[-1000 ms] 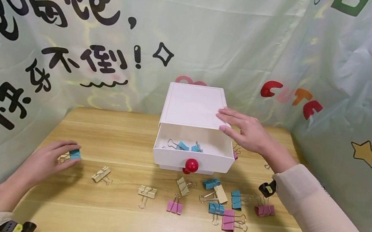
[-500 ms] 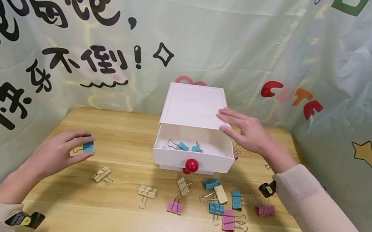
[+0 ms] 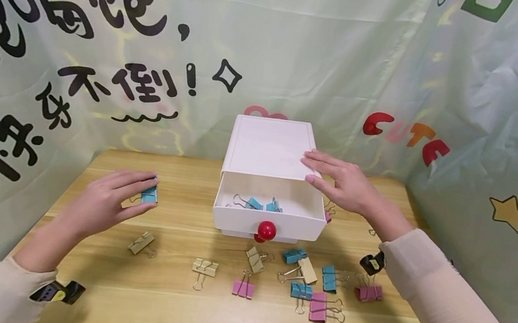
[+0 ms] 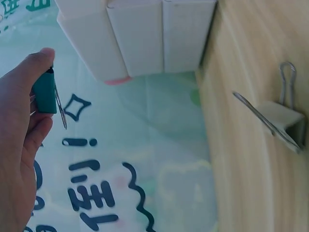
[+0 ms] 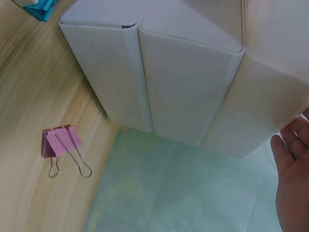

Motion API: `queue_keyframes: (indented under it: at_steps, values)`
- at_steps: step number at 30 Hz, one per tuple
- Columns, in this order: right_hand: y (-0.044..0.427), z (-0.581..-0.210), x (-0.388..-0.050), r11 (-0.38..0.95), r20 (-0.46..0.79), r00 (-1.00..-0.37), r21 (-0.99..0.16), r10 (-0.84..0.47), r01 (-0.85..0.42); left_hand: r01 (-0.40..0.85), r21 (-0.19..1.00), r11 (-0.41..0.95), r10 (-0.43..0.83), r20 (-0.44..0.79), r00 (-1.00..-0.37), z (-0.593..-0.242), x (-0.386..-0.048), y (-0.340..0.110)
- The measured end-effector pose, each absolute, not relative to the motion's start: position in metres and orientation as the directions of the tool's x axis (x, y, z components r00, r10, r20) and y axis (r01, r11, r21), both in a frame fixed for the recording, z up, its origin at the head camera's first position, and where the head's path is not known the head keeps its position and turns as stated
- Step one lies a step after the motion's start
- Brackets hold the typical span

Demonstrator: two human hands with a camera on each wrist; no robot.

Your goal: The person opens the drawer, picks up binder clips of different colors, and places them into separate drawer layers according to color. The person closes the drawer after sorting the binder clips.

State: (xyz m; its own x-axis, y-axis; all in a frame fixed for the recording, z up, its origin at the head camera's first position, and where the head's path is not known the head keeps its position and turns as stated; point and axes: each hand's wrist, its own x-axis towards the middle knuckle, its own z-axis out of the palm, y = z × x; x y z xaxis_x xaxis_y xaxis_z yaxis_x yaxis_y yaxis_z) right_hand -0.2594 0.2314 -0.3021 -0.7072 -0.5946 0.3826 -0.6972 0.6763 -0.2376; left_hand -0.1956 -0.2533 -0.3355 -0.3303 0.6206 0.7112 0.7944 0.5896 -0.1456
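Note:
A blue binder clip (image 3: pixel 150 194) is pinched between the thumb and fingers of my left hand (image 3: pixel 106 200), raised over the left side of the table; the left wrist view shows the same clip (image 4: pixel 45 92) with its wire handle. My right hand (image 3: pixel 345 184) rests, fingers extended, on the right edge of the white drawer box (image 3: pixel 271 146). The box's upper drawer (image 3: pixel 241 218) is pulled out and has a red round knob (image 3: pixel 267 230). Inside the drawer lie blue binder clips (image 3: pixel 254 203).
Several blue, cream and pink binder clips lie in front of the box, among them a pink clip (image 3: pixel 243 289) and a cream clip (image 3: pixel 205 267). Another cream clip (image 3: pixel 141 242) lies near my left hand. A printed cloth (image 3: pixel 304 52) hangs behind the wooden table (image 3: pixel 158 313).
My left hand has moved up and to the right, toward the box, carrying the blue binder clip. My right hand and the box have stayed in place.

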Motion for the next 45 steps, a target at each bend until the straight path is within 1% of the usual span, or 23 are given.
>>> queue_keyframes:
  at_steps: [3, 9, 18, 20, 23, 27, 30, 35, 38, 41, 45]
  values:
    - [0.231, -0.302, -0.259, 0.677, 0.383, -0.708, -0.239, -0.593, -0.697, 0.812, -0.163, 0.561, 0.621, 0.731, -0.283, -0.33, -0.198, -0.243]
    - [0.231, -0.302, -0.259, 0.676, 0.384, -0.708, -0.24, -0.593, -0.696, 0.836, -0.189, 0.515, 0.631, 0.744, -0.221, -0.317, -0.205, -0.222]
    - [0.233, -0.304, -0.26, 0.675, 0.391, -0.702, -0.231, -0.595, -0.701, 0.895, -0.235, 0.378, 0.681, 0.726, -0.097, -0.291, -0.213, -0.183]
    - [0.233, -0.304, -0.26, 0.671, 0.39, -0.699, -0.231, -0.599, -0.705, 0.903, -0.242, 0.356, 0.689, 0.721, -0.079, -0.288, -0.214, -0.174]
    - [0.233, -0.304, -0.261, 0.662, 0.393, -0.692, -0.234, -0.606, -0.712, 0.915, -0.231, 0.331, 0.699, 0.711, -0.073, -0.283, -0.216, -0.164]
    - [0.233, -0.304, -0.261, 0.653, 0.399, -0.686, -0.239, -0.608, -0.718, 0.933, -0.189, 0.307, 0.717, 0.69, -0.096, -0.279, -0.219, -0.153]
    - [0.232, -0.303, -0.261, 0.653, 0.403, -0.685, -0.238, -0.608, -0.719, 0.947, -0.161, 0.277, 0.732, 0.674, -0.1, -0.277, -0.223, -0.145]
    - [0.232, -0.303, -0.261, 0.652, 0.407, -0.683, -0.236, -0.607, -0.72, 0.963, -0.154, 0.222, 0.751, 0.656, -0.068, -0.275, -0.227, -0.133]
    - [0.232, -0.303, -0.261, 0.65, 0.412, -0.678, -0.231, -0.609, -0.724, 0.969, -0.145, 0.202, 0.766, 0.639, -0.064, -0.274, -0.228, -0.125]
    - [0.232, -0.303, -0.261, 0.648, 0.415, -0.674, -0.226, -0.611, -0.727, 0.974, -0.113, 0.198, 0.787, 0.611, -0.089, -0.272, -0.229, -0.119]
    - [0.232, -0.303, -0.261, 0.652, 0.413, -0.675, -0.221, -0.611, -0.725, 0.973, -0.057, 0.223, 0.818, 0.554, -0.155, -0.269, -0.231, -0.112]
